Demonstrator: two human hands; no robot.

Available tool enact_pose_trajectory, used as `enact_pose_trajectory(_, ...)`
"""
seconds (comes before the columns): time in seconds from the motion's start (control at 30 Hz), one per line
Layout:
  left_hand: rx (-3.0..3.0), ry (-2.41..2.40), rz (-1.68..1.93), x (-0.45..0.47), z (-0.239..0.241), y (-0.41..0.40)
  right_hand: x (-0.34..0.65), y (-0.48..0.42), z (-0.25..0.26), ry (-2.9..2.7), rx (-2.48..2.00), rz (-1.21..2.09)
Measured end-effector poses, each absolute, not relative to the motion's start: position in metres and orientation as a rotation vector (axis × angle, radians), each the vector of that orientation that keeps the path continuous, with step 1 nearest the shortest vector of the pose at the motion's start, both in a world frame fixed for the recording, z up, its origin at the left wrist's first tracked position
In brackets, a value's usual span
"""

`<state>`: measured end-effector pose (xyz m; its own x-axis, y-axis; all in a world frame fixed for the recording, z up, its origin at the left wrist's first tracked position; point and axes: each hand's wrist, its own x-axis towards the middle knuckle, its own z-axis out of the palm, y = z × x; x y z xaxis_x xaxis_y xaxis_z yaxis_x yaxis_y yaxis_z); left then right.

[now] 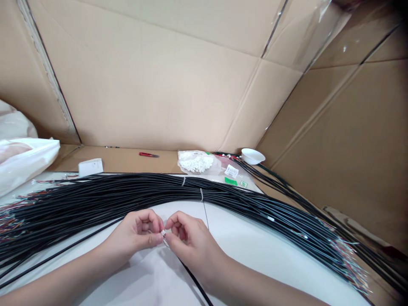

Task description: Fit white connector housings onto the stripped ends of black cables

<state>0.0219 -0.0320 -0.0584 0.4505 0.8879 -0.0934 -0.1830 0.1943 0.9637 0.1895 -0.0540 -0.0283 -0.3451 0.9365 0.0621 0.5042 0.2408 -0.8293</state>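
Note:
In the head view, my left hand pinches a small white connector between thumb and fingertips. My right hand meets it from the other side, its thumb and index finger closed on thin wires at the end of a black cable. That cable runs under the right hand to the bottom edge. Fingertips cover most of the connector, so I cannot tell how the wires sit in it. Beyond both hands lies a thick bundle of black cables, its colored wire ends bare at both sides.
A bag of small white connectors lies behind the bundle, near a white bowl. Red-handled tweezers and a white paper piece lie further left. A white plastic bag stands at far left. Cardboard walls enclose the table.

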Motion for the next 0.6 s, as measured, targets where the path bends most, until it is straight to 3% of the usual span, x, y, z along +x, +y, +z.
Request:
enact_pose_trajectory(0.27,1.052,0.815,0.913,0.023,-0.049,-0.032,0.189,-0.055,-0.042,-2.102,-1.168,0.557)
enact_pose_trajectory(0.6,0.987,0.794,0.867,0.019,-0.046,-0.032,0.190,-0.056,-0.037,-2.114,-1.046,0.626)
